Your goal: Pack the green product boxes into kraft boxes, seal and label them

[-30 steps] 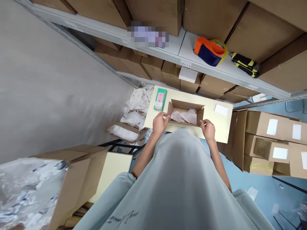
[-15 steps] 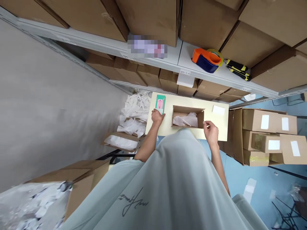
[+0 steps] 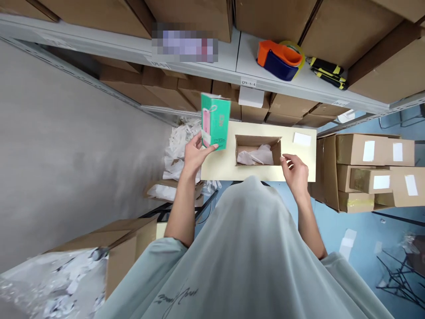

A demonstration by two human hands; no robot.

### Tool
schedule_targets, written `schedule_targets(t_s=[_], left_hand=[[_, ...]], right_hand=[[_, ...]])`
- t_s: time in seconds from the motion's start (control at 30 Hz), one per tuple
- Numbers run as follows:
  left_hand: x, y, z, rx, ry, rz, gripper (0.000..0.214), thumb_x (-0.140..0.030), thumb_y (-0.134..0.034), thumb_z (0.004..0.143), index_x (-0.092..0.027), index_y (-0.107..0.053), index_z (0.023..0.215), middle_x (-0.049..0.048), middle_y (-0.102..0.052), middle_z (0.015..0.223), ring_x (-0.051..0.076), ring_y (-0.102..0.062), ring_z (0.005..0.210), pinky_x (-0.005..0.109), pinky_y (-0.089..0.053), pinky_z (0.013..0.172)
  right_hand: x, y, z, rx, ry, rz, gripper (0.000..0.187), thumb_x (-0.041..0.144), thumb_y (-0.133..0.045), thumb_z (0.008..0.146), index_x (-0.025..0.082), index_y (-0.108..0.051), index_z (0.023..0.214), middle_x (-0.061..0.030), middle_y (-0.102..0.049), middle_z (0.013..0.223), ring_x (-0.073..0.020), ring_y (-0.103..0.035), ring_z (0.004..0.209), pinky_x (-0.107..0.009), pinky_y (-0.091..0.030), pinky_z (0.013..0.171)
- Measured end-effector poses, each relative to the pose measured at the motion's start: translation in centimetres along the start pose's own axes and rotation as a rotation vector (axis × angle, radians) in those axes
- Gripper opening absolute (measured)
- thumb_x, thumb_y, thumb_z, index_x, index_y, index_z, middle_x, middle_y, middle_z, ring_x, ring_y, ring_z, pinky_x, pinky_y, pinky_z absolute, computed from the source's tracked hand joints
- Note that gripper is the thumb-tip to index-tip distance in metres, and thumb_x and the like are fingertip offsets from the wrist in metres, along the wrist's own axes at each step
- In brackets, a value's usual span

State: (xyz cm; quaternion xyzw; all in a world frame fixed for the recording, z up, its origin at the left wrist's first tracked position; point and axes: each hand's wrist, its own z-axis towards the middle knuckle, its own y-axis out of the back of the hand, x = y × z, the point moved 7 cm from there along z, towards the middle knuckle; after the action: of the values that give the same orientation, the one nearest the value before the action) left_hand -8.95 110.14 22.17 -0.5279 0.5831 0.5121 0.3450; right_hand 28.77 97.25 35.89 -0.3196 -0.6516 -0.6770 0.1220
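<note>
My left hand (image 3: 193, 154) grips the lower end of a green product box (image 3: 215, 120) with a pink item printed on it, held upright in the air above the left end of a pale yellow table (image 3: 299, 163). An open cardboard box (image 3: 257, 142) with crumpled white paper inside stands on the table's middle. My right hand (image 3: 295, 171) hovers by the cardboard box's right corner, fingers loosely curled and apart, holding nothing.
A white label (image 3: 302, 139) lies on the table's right end. On the grey shelf above are an orange and blue tape dispenser (image 3: 277, 59) and a yellow-black tool (image 3: 327, 72). Stacked labelled cartons (image 3: 372, 173) stand at the right. White packing scraps (image 3: 181, 146) lie left of the table.
My left hand left the cardboard box's left flap, reached the green box lying on the table, gripped it and lifted it upright. My right hand moved off the box's right flap.
</note>
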Motion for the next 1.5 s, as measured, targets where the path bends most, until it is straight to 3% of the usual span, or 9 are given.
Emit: schedule_targets(t_s=[0.13, 0.27, 0.4, 0.53, 0.77, 0.93, 1.13, 1.33, 1.5], left_hand=[[-7.3, -3.1, -2.9, 0.276, -0.181, 0.045, 0.09, -0.035, -0.101, 0.066, -0.021, -0.069, 0.149, 0.0079, -0.071, 0.146, 0.036, -0.067, 0.142, 0.051, -0.066, 0.115], [-9.7, -8.6, -5.1, 0.502, -0.254, 0.099, 0.084, -0.029, -0.096, 0.068, -0.022, -0.071, 0.148, 0.0062, -0.069, 0.147, 0.031, -0.07, 0.137, 0.045, -0.066, 0.114], [-7.9, -11.7, -5.3, 0.581, -0.266, 0.175, 0.081, -0.019, -0.084, 0.071, -0.018, -0.068, 0.151, 0.0099, -0.07, 0.148, 0.029, -0.071, 0.134, 0.037, -0.067, 0.107], [-6.6, -11.6, -4.9, 0.586, -0.34, 0.386, 0.075, -0.016, -0.076, 0.071, -0.017, -0.071, 0.145, 0.0111, -0.073, 0.145, 0.029, -0.071, 0.131, 0.036, -0.063, 0.107], [-6.6, -12.2, -4.5, 0.608, -0.423, 0.705, 0.071, -0.01, -0.072, 0.075, -0.018, -0.07, 0.145, 0.0117, -0.074, 0.144, 0.033, -0.071, 0.132, 0.04, -0.057, 0.114], [-5.7, -15.1, -4.6, 0.618, -0.436, 1.004, 0.066, -0.007, -0.075, 0.082, -0.015, -0.065, 0.146, 0.0178, -0.07, 0.145, 0.038, -0.066, 0.138, 0.046, -0.057, 0.115], [-3.2, -18.0, -4.3, 0.648, -0.358, 1.289, 0.06, 0.004, -0.067, 0.082, -0.006, -0.064, 0.142, 0.0239, -0.068, 0.142, 0.038, -0.067, 0.133, 0.044, -0.059, 0.102], [-1.4, -19.4, -3.8, 0.659, -0.372, 1.383, 0.058, 0.004, -0.069, 0.08, -0.002, -0.066, 0.138, 0.0265, -0.071, 0.132, 0.037, -0.069, 0.127, 0.044, -0.05, 0.108], [-0.5, -19.5, -3.6, 0.625, -0.395, 1.362, 0.051, 0.005, -0.065, 0.084, 0.0, -0.068, 0.135, 0.0267, -0.072, 0.129, 0.036, -0.069, 0.126, 0.044, -0.047, 0.107]], right_hand=[[3.3, 2.8, 0.5, -0.1, 0.204, 0.057, 0.052, 0.058, -0.053, 0.114, 0.028, -0.064, 0.154, -0.0122, -0.076, 0.134, -0.025, -0.075, 0.096, -0.042, -0.068, 0.085], [4.3, 4.4, 1.4, -0.13, 0.335, 0.04, 0.07, 0.058, -0.053, 0.114, 0.035, -0.034, 0.178, -0.0155, -0.055, 0.166, -0.0326, -0.07, 0.128, -0.048, -0.07, 0.093], [2.2, 3.2, 2.7, -0.022, 0.354, -0.075, 0.076, 0.051, -0.055, 0.114, 0.035, -0.025, 0.182, -0.0149, -0.046, 0.176, -0.0387, -0.058, 0.151, -0.052, -0.071, 0.097], [-0.2, -0.8, 3.9, 0.184, 0.382, -0.157, 0.079, 0.03, -0.065, 0.106, 0.034, -0.035, 0.179, -0.0127, -0.05, 0.175, -0.0394, -0.055, 0.155, -0.059, -0.065, 0.111], [-3.0, -6.9, 6.9, 0.4, 0.377, -0.319, 0.08, 0.013, -0.076, 0.09, 0.011, -0.052, 0.166, -0.0229, -0.062, 0.161, -0.0401, -0.062, 0.14, -0.056, -0.054, 0.118], [-4.6, -8.9, 8.1, 0.439, 0.367, -0.552, 0.065, 0.011, -0.074, 0.089, 0.002, -0.06, 0.151, -0.0282, -0.071, 0.143, -0.0425, -0.059, 0.131, -0.051, -0.048, 0.111], [-4.3, -12.6, 8.2, 0.446, 0.513, -0.734, 0.043, 0.005, -0.057, 0.096, -0.004, -0.07, 0.136, -0.0304, -0.075, 0.128, -0.0412, -0.053, 0.132, -0.05, -0.04, 0.112], [-3.9, -16.0, 8.3, 0.479, 0.568, -0.799, 0.048, 0.0, -0.045, 0.098, -0.003, -0.077, 0.135, -0.0291, -0.08, 0.123, -0.0401, -0.054, 0.135, -0.055, -0.038, 0.119], [-3.9, -15.9, 7.9, 0.416, 0.553, -0.728, 0.049, 0.002, -0.043, 0.101, 0.004, -0.08, 0.133, -0.0258, -0.081, 0.122, -0.0392, -0.055, 0.132, -0.056, -0.039, 0.118]])
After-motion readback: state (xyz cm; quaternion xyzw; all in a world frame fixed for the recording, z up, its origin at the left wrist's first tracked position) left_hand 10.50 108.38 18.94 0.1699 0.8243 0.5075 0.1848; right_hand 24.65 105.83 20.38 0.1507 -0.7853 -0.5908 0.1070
